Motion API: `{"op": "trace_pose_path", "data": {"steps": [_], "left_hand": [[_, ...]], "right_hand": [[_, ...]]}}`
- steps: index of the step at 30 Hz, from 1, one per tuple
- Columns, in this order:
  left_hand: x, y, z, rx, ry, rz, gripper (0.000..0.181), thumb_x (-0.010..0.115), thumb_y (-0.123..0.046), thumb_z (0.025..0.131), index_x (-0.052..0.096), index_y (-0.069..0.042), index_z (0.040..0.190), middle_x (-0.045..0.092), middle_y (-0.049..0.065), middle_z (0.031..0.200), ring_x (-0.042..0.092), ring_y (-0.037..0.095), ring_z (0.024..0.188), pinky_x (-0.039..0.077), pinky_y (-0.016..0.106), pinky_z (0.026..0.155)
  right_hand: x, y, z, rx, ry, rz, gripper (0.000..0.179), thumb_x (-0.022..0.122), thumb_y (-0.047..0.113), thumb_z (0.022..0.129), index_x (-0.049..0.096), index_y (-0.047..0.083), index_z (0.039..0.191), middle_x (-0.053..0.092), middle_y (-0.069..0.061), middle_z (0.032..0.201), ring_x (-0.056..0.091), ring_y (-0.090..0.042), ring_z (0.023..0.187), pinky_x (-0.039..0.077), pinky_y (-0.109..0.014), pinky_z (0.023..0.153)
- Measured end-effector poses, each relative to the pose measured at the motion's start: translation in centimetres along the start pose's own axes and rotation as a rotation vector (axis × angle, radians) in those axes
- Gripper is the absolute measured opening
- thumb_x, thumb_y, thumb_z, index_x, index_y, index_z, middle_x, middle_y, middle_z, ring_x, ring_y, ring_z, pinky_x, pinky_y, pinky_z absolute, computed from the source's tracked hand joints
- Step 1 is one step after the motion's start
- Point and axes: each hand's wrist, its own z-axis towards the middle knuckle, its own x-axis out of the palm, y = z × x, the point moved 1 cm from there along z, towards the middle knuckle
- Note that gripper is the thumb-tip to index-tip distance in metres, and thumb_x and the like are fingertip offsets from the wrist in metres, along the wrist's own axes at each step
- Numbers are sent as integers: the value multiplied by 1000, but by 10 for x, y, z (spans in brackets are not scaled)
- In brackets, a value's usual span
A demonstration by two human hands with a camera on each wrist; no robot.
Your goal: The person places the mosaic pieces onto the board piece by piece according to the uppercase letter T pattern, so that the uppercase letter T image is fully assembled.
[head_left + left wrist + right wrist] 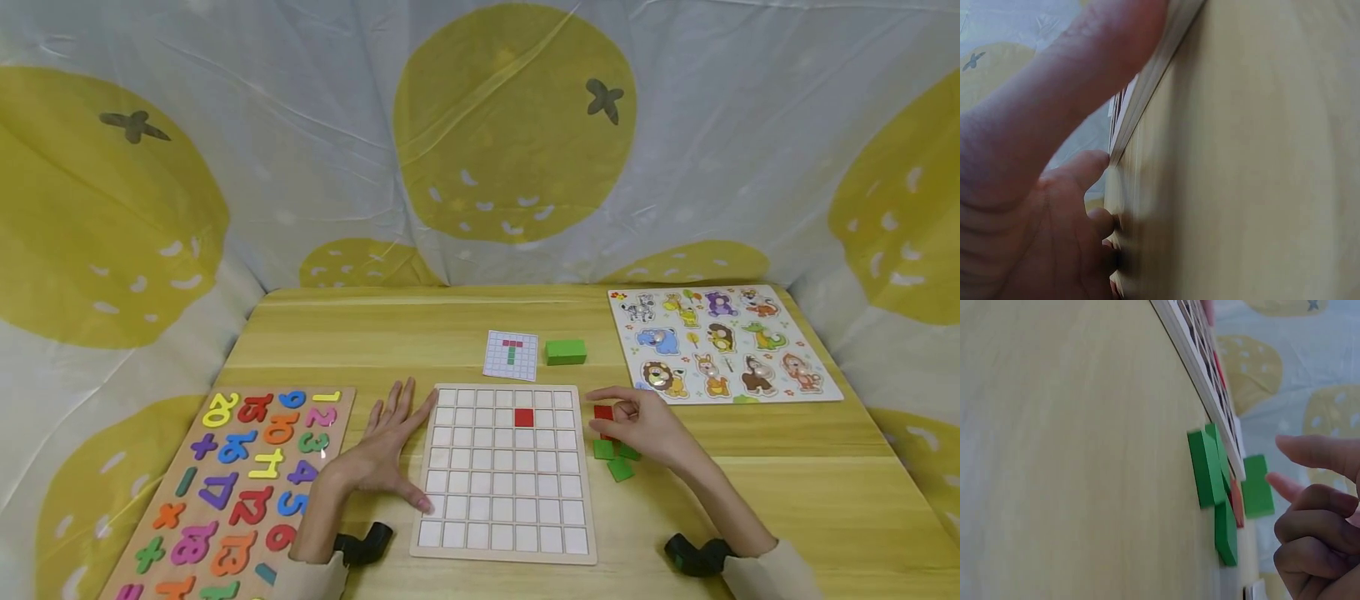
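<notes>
A wooden grid board (503, 553) lies in the middle of the table, with one red tile (523, 417) in its second row. My left hand (381, 458) spreads its fingers along the board's left side, the thumb (1110, 44) touching its edge. To the right of the board, my right hand (637, 423) hovers over a small pile of tiles, thumb and index finger apart, other fingers curled, nothing visible between them. Beneath it are a red tile (602, 412), partly hidden by the fingers, and several green tiles (1207, 469).
A pattern card (511, 374) and a green block (565, 352) lie behind the board. At the left is a number puzzle (225, 475); an animal puzzle (731, 346) is at the back right. A patterned curtain (517, 125) hangs behind the table.
</notes>
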Motion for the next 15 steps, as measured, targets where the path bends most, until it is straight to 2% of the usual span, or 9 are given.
{"op": "trace_pose_path", "data": {"steps": [5,15], "left_hand": [[0,0,0,-4,-2,2,152,101,-47,54,5,-13,167,-21,28,169,-23,48,156,-13,70,124],[0,0,0,2,-7,-4,153,101,-47,53,6,-12,167,-21,28,169,-23,48,156,-13,70,124]], "right_hand": [[-12,-7,-2,1,-13,16,37,79,17,91,71,5,125,30,7,56,23,-5,49,23,-20,45],[-18,-19,1,-2,-20,-24,29,75,9,93,72,2,121,33,6,57,26,-4,50,22,-19,46]]}}
